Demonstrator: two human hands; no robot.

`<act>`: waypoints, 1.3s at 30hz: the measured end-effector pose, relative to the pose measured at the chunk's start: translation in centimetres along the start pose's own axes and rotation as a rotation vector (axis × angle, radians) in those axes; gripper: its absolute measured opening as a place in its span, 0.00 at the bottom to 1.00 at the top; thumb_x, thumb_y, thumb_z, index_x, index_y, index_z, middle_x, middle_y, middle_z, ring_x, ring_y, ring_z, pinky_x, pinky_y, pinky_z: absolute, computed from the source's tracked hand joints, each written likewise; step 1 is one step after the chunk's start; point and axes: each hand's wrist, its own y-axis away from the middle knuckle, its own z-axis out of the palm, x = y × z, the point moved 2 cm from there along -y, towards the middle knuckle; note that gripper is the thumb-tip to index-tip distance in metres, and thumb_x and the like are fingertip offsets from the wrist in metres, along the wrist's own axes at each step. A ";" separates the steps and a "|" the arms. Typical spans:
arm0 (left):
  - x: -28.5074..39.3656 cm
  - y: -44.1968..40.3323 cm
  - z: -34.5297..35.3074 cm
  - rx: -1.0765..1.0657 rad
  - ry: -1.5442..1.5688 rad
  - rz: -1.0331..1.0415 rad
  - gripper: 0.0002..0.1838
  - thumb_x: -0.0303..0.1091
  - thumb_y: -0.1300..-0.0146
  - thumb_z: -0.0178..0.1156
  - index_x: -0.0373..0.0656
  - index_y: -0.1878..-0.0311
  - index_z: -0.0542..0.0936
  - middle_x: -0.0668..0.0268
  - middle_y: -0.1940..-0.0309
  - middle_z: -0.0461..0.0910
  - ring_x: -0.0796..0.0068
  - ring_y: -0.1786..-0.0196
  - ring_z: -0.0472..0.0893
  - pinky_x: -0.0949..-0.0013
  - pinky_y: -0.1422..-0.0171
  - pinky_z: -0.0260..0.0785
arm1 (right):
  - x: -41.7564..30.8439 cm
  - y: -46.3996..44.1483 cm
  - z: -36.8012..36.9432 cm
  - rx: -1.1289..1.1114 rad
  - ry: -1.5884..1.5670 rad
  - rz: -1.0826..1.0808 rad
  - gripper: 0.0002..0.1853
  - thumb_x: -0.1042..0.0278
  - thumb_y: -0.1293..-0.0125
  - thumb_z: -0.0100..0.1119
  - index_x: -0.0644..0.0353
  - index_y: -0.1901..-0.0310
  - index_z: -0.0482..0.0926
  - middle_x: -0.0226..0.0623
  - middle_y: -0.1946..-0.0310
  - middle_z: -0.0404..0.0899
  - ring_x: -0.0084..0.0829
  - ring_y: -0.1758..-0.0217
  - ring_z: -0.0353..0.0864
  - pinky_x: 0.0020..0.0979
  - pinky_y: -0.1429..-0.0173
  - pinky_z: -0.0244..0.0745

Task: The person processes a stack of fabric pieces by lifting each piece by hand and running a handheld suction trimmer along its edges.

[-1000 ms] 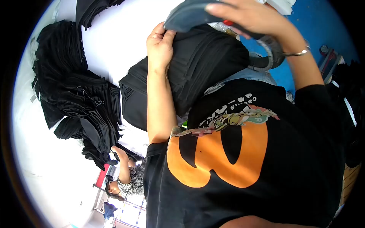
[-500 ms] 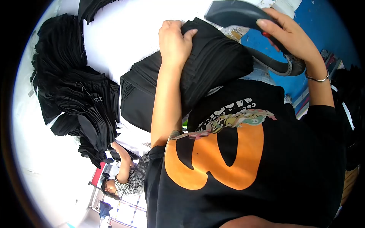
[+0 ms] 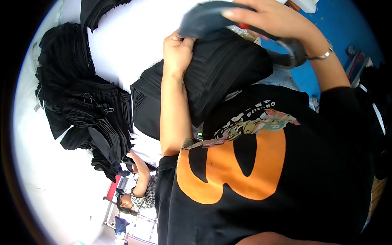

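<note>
My right hand [image 3: 271, 20] is closed around the handle of a dark grey hose nozzle [image 3: 206, 18], blurred by motion, with a red part by my fingers. A ribbed hose [image 3: 292, 55] curves from its lower end. Below the nozzle lies a thick stack of black cloth pieces [image 3: 228, 65], fanned in many layers. My left hand [image 3: 177, 53] sits at the stack's far left edge, fingers curled in and closed on the cloth. The nozzle's tip reaches over to those fingertips and partly hides them.
More black cloth stacks [image 3: 98, 110] hang and lie to the left on the white table [image 3: 118, 49]. Another black bundle [image 3: 100, 12] is at the top. A person in a patterned top [image 3: 143, 196] works at the lower left. Blue floor [image 3: 339, 24] shows at right.
My right hand has swept the nozzle left, across the stack's top to my left hand. My left hand has shifted slightly left and down, its thumb drawn in from being spread.
</note>
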 end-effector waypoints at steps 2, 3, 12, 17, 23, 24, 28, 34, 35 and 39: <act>-0.2 0.1 -0.1 0.010 0.020 -0.012 0.10 0.26 0.35 0.69 0.34 0.53 0.88 0.65 0.62 0.88 0.79 0.59 0.82 0.75 0.48 0.75 | 0.7 -2.0 0.4 0.158 -0.018 -0.086 0.32 0.40 0.23 0.51 0.70 0.56 0.83 0.54 0.63 0.85 0.43 0.61 0.81 0.42 0.51 0.75; -0.2 0.2 -0.2 0.025 0.047 -0.026 0.09 0.26 0.34 0.69 0.34 0.53 0.88 0.65 0.61 0.88 0.80 0.59 0.82 0.75 0.48 0.75 | 0.4 -2.2 -0.3 0.214 0.079 -0.071 0.30 0.43 0.23 0.52 0.70 0.56 0.83 0.48 0.67 0.84 0.38 0.64 0.81 0.39 0.54 0.75; 0.5 0.4 0.1 0.021 -0.058 -0.035 0.07 0.23 0.38 0.70 0.35 0.57 0.88 0.64 0.63 0.88 0.77 0.59 0.83 0.73 0.48 0.76 | 1.4 1.4 -0.3 0.073 0.023 0.100 0.26 0.46 0.22 0.54 0.67 0.58 0.83 0.36 0.73 0.81 0.27 0.70 0.79 0.32 0.61 0.75; 0.4 0.9 -0.1 0.087 -0.128 0.148 0.07 0.18 0.41 0.70 0.36 0.60 0.89 0.65 0.62 0.88 0.75 0.58 0.84 0.74 0.49 0.76 | 0.1 4.3 -2.2 -0.021 -0.140 0.321 0.25 0.47 0.23 0.55 0.68 0.56 0.84 0.35 0.73 0.82 0.24 0.71 0.79 0.31 0.64 0.75; 0.1 1.4 -0.5 0.094 -0.049 -0.032 0.06 0.20 0.40 0.71 0.36 0.60 0.88 0.66 0.61 0.88 0.78 0.57 0.83 0.74 0.48 0.76 | 1.4 0.7 -1.1 0.263 -0.029 0.041 0.28 0.45 0.22 0.53 0.68 0.60 0.82 0.38 0.75 0.81 0.28 0.71 0.79 0.33 0.61 0.76; 0.3 1.5 -0.2 0.073 -0.036 -0.020 0.06 0.21 0.40 0.71 0.36 0.60 0.87 0.66 0.61 0.88 0.77 0.57 0.83 0.73 0.48 0.76 | 0.5 2.2 -1.9 0.199 -0.133 0.134 0.27 0.46 0.22 0.53 0.67 0.61 0.82 0.35 0.76 0.80 0.25 0.74 0.77 0.31 0.66 0.74; -0.1 0.7 0.3 -0.030 -0.207 0.028 0.07 0.20 0.41 0.70 0.36 0.60 0.87 0.64 0.60 0.88 0.73 0.57 0.84 0.70 0.45 0.76 | 2.5 2.4 -1.2 0.038 0.005 0.127 0.29 0.44 0.22 0.53 0.69 0.60 0.83 0.41 0.74 0.82 0.30 0.72 0.79 0.33 0.64 0.75; 0.8 2.4 -0.2 -0.046 -0.223 0.175 0.24 0.06 0.53 0.53 0.39 0.58 0.90 0.59 0.55 0.88 0.66 0.49 0.85 0.70 0.37 0.74 | 0.5 1.8 -2.0 0.227 -0.123 0.242 0.29 0.43 0.22 0.51 0.68 0.62 0.82 0.38 0.77 0.80 0.28 0.74 0.79 0.32 0.68 0.74; 0.6 2.7 -0.3 -0.043 -0.223 0.166 0.24 0.06 0.53 0.53 0.39 0.58 0.90 0.59 0.55 0.88 0.66 0.49 0.85 0.70 0.37 0.74 | 2.2 2.4 -2.1 0.174 -0.306 0.171 0.27 0.44 0.21 0.52 0.64 0.66 0.81 0.30 0.80 0.76 0.20 0.79 0.75 0.26 0.74 0.69; 0.0 2.3 -0.5 -0.051 -0.148 0.126 0.25 0.06 0.53 0.52 0.39 0.59 0.90 0.59 0.53 0.88 0.66 0.46 0.85 0.70 0.35 0.73 | 2.8 1.6 -1.1 0.004 0.125 -0.035 0.30 0.43 0.22 0.51 0.70 0.56 0.83 0.46 0.65 0.86 0.34 0.62 0.82 0.35 0.53 0.78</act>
